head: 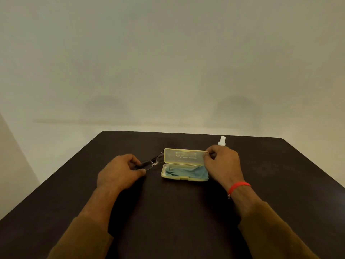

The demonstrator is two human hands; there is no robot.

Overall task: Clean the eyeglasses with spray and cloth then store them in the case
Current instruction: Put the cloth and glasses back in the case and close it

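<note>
A pale yellow glasses case (183, 156) lies open in the middle of the dark table (177, 212), its lid standing up at the back. A blue-green cloth (186, 172) lies crumpled in the case's lower half. My left hand (120, 171) grips clear-framed eyeglasses (152, 162) just left of the case, near the table top. My right hand (224, 163) pinches the right end of the lid. A small white spray bottle (222, 141) stands behind my right hand, mostly hidden by it.
The table's far edge (186, 132) runs close behind the case and bottle, with a plain pale wall beyond. A red band (238, 186) circles my right wrist. Brown sleeves cover both forearms.
</note>
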